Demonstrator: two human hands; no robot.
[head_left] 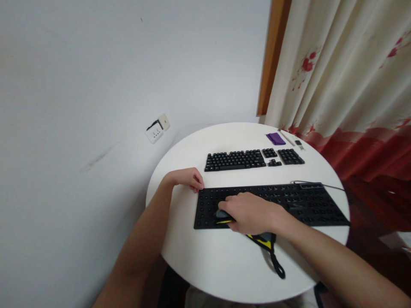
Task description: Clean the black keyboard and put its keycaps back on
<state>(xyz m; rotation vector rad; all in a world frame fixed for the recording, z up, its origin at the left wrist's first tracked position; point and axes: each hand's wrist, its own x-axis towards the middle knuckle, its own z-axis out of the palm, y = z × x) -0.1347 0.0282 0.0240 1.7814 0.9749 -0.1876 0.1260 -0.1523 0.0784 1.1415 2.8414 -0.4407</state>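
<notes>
Left hand [190, 176], curled, touches keyboard [305, 207]; right [250, 210] grips cloth [265, 243].

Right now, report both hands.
Left hand: closed at a corner of the black rectangular keyboard.
Right hand: closed on the grey, black and yellow strapped tool.

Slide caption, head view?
Right hand holds a black-and-yellow item over a keyboard base; left hand at the base's far left corner, keycaps laid out beyond.

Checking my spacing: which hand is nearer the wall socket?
Left. The left hand is below and right of the wall socket; the right hand is farther away, over the corded keyboard.
</notes>
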